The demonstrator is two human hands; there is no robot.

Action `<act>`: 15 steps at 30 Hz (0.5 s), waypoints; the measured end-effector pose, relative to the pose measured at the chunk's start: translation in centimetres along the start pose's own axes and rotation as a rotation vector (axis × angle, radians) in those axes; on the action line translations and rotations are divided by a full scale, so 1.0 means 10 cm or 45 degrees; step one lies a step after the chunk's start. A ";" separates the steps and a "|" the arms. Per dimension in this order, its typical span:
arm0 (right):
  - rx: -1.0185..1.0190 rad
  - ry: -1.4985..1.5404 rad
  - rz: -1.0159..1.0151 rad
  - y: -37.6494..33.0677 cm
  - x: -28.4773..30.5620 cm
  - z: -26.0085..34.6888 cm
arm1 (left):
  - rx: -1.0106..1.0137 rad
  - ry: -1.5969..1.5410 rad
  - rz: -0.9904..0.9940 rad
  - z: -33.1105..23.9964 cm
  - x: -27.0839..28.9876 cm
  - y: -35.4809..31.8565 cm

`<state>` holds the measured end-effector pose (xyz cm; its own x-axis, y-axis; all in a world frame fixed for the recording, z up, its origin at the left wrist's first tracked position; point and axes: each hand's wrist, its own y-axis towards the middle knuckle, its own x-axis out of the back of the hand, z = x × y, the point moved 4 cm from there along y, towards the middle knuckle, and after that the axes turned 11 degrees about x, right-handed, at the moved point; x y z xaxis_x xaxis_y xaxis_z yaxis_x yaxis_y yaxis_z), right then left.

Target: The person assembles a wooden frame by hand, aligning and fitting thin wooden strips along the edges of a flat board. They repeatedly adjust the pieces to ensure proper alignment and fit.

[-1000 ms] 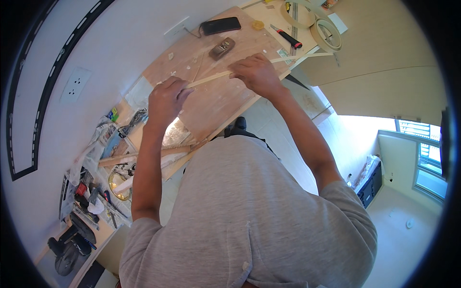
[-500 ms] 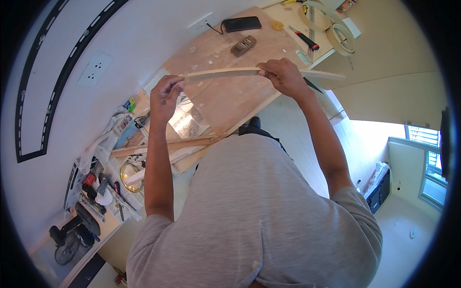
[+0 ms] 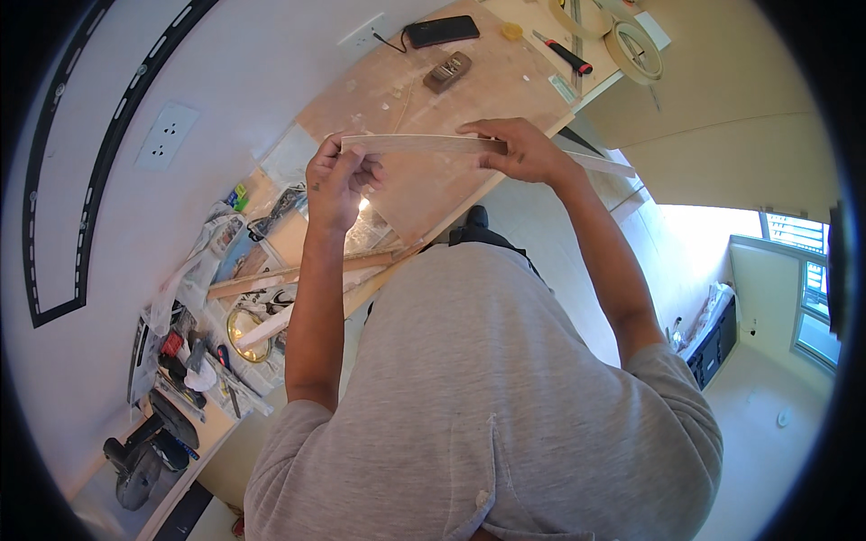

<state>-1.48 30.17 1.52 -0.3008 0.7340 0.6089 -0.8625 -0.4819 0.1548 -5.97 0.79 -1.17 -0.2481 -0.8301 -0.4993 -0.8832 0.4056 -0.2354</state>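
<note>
A pale plywood worktop [image 3: 505,81] fills the upper centre, carrying a black phone [image 3: 441,32], small wooden block plane [image 3: 448,71], red-handled knife [image 3: 561,52] and tape rolls [image 3: 634,50].

Your view is bright and evenly daylit; the window [image 3: 816,288] at right is washed out by glare. Straight edges bend toward the black fisheye rim, where detail softens. Shadows on the counter [image 3: 505,81] stay faint.

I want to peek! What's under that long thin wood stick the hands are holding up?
Below the wood strip, held by the left hand and right hand, lies a plywood board on the workbench. A small wooden block plane sits farther back. The hands hide part of the board.
</note>
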 end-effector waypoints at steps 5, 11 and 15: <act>0.043 -0.060 0.062 0.00 -0.06 -0.07 | 0.075 -0.014 -0.031 0.05 0.02 0.02; 0.094 -0.047 0.098 0.01 -0.04 -0.17 | 0.113 0.150 -0.121 0.12 0.09 -0.01; 0.000 -0.407 0.103 0.13 -0.01 -0.52 | 0.198 0.739 -0.193 0.34 0.26 -0.04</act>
<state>-4.69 32.00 -2.39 -0.2254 0.5058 0.8327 -0.8408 -0.5328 0.0960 -4.88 -0.26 -5.16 -0.3390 -0.9379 0.0735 -0.8680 0.2816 -0.4091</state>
